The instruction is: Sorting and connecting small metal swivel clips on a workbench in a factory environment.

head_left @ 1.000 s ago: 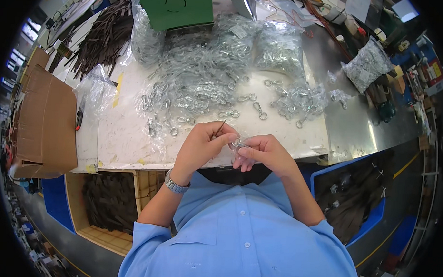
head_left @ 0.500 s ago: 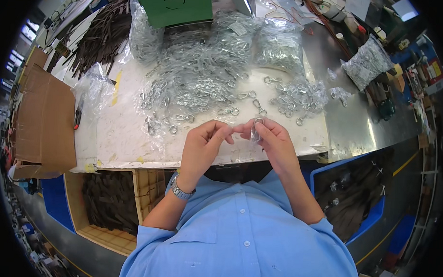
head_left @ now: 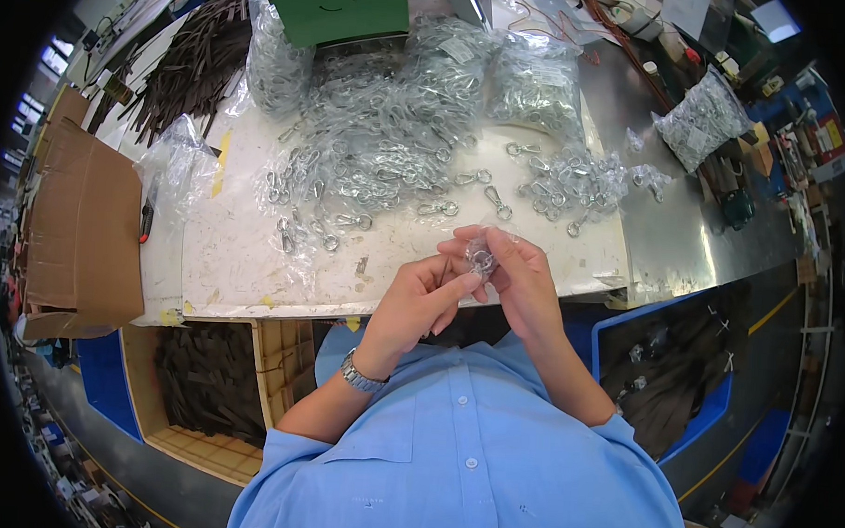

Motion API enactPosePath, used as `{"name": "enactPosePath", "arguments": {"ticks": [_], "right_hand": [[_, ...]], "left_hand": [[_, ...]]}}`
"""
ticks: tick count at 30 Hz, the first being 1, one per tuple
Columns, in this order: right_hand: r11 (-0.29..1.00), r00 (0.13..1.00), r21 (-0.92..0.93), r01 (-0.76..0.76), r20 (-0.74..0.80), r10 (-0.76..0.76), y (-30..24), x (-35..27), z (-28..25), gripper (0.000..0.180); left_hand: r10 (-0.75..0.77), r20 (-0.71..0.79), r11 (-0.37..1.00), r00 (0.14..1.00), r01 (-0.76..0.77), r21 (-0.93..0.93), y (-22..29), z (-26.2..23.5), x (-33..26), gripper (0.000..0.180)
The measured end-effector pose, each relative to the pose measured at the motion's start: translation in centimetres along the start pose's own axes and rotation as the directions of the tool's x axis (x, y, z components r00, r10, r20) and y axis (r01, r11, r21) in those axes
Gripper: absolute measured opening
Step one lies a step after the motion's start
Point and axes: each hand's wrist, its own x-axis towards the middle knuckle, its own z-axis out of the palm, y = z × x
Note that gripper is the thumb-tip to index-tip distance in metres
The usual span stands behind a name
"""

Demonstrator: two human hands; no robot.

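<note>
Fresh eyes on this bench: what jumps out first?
First, the big heap of bagged metal clips mid-bench, with a green box at its far side. Then the left hand and right hand close together at the bench's near side, with a shiny metal piece in clear film between them. A brown carton stands at far left.

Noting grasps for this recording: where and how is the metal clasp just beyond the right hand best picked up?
Probably by pinching the metal clasp across its narrow middle, from above and the person's near side, using the right hand once free. It lies slanted, ring end nearer the person, with white tabletop showing along both sides.
</note>
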Motion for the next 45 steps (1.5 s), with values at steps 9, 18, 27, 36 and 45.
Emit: {"name": "enactPosePath", "arguments": {"ticks": [9, 18, 27, 36, 45], "right_hand": [[0.992, 0.999, -0.126, -0.030, 0.013, 0.032, 1.1, -0.5, -0.2, 0.043], [0.994, 0.980, 0.024, 0.111, -0.170, -0.106, 0.3, 0.1, 0.0, 0.043], [0.980, 0.967, -0.147, 0.136, -0.195, -0.164, 1.0, 0.0, 1.5, 0.037], [0.985, 0.974, -0.064, 0.159, -0.153, -0.167, 1.2, -0.2, 1.5, 0.039], [0.992, 0.980, -0.052, 0.117, -0.159, -0.123, 0.9, -0.3, 1.6, 0.049]], "left_hand": [[0.021, 0.005, 0.999, 1.000, -0.021, -0.026, 0.4, -1.1, -0.2, 0.020], [0.061, -0.022, 0.960, 0.998, -0.053, 0.274, 1.7, -1.9, -1.5, 0.021], [0.173, -0.204, 0.955, 0.963, -0.113, 0.275, 2.1, 0.2, -2.4, 0.022], [0.233, -0.279, 0.950, 0.932, -0.156, 0.271, 0.8, -0.6, -2.2, 0.022], [0.208, -0.278, 0.962, 0.938, -0.144, 0.233, 0.8, -0.5, -2.2, 0.023]]}}
